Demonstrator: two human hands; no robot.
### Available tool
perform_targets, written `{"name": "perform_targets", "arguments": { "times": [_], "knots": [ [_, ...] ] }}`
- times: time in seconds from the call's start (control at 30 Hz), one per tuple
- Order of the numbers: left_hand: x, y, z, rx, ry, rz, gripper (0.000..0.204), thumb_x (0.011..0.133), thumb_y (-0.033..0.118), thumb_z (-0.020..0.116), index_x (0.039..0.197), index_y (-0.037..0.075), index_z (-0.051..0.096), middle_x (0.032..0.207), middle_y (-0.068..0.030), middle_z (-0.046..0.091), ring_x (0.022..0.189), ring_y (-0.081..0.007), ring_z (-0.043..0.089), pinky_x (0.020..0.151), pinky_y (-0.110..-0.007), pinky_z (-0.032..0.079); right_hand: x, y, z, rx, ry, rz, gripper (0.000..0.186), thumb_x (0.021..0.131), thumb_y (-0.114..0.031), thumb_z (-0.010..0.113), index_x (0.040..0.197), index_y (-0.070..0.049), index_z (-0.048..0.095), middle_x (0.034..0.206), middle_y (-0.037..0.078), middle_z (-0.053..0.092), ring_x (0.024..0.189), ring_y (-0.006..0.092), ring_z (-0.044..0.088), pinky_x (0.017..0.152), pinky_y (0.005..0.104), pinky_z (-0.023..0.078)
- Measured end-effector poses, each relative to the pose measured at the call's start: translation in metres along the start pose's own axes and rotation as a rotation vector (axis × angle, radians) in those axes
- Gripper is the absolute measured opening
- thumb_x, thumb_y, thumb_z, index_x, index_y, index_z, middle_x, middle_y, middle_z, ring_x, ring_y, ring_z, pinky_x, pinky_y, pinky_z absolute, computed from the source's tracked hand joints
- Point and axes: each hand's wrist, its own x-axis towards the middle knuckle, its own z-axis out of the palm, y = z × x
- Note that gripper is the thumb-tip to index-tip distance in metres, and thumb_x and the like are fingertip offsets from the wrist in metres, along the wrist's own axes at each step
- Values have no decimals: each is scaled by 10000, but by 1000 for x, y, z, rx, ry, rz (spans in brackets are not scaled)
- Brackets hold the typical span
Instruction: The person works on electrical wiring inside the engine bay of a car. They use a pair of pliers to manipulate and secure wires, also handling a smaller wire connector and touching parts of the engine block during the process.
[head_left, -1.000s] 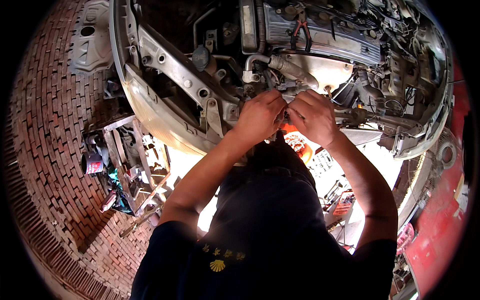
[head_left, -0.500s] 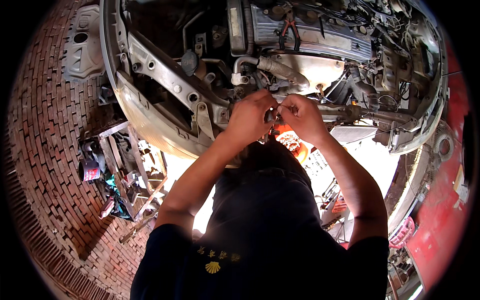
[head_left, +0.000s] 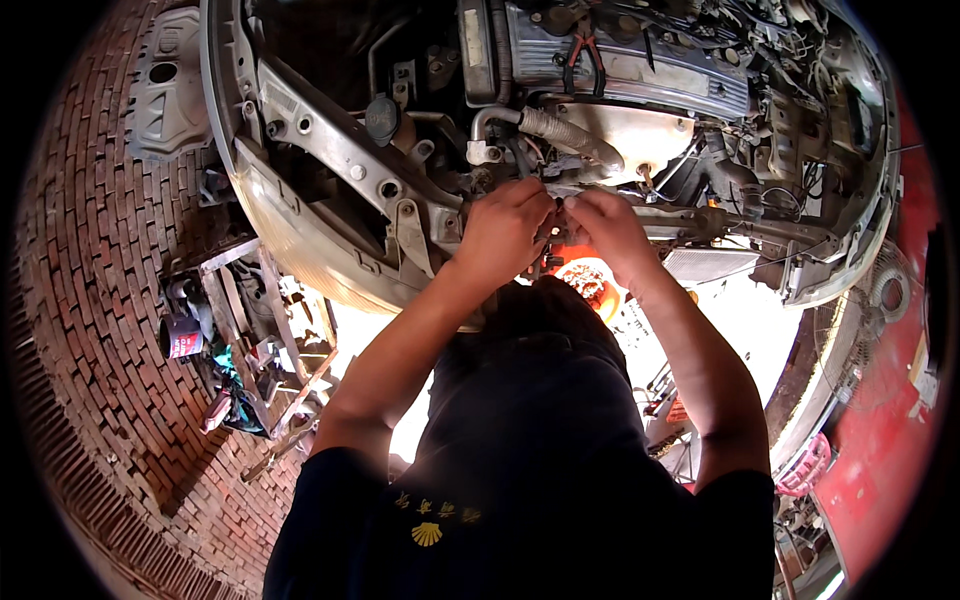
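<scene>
At the front of an opened car, my left hand (head_left: 505,232) is closed with its fingers curled around a small dark part, too small to name. Close beside it on the right, my right hand (head_left: 608,228) pinches with thumb and forefinger; what sits between them I cannot make out. Both hands are in front of the engine bay's front crossmember (head_left: 680,222). Beyond them lie a ribbed hose (head_left: 570,138) and a pale metal heat shield (head_left: 632,140). Below the hands shows an orange bowl (head_left: 590,285) holding small pieces.
Red-handled pliers (head_left: 584,65) lie on the engine cover (head_left: 640,70). The headlight (head_left: 310,245) and its metal support (head_left: 350,165) curve along the left. A cluttered wooden rack (head_left: 235,320) stands on the brick floor (head_left: 90,300). A fan (head_left: 885,295) is at the right.
My right thumb and fingers have shifted slightly right, widening the gap to my left hand. The view has moved a little; the left hand stays in nearly the same place.
</scene>
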Motion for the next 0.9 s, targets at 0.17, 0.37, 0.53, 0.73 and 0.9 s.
{"name": "perform_targets", "arguments": {
  "times": [0.17, 0.37, 0.53, 0.73, 0.9],
  "knots": [
    [2, 3, -2, -35, -5, -14, 200, 690, -13, 753, 853, 56, 661, 873, -82, 636, 811, -323, 666, 705, -416, 560, -20, -13, -4, -903, 260, -959, 199, 807, -72, 763, 980, -78, 666, 965, 83, 638, 823, 308, 665, 713, 403, 566],
    [4, 5, -3, -18, -9, -16, 192, 694, -9, 739, 856, 57, 660, 885, -86, 634, 822, -334, 666, 710, -425, 558, -15, -21, -1, -1049, 249, -1165, 198, 758, -91, 782, 920, -103, 670, 893, 50, 623, 832, 273, 651, 725, 380, 548],
    [2, 4, -2, -2, -7, -13, 191, 709, -7, 733, 883, 49, 677, 885, -94, 635, 835, -340, 671, 712, -431, 560, -12, -17, -2, -1019, 229, -1137, 158, 791, -90, 780, 906, -72, 672, 863, 59, 643, 795, 254, 655, 690, 388, 534],
    [1, 2, -1, 37, -34, -35, 203, 701, -2, 746, 888, 57, 693, 880, -92, 636, 809, -340, 672, 697, -435, 558, -3, 9, 9, -375, 104, -307, 142, 979, -128, 674, 948, 11, 671, 796, 31, 657, 721, 101, 628, 595, 294, 496],
    [0, 1, 0, 25, -27, -14, 194, 693, -7, 754, 855, 61, 672, 871, -79, 634, 793, -330, 673, 681, -427, 553, 2, 13, -6, 67, -30, 57, 199, 977, -173, 692, 1024, 20, 685, 858, 44, 685, 743, 147, 653, 647, 301, 522]
  ]
}}
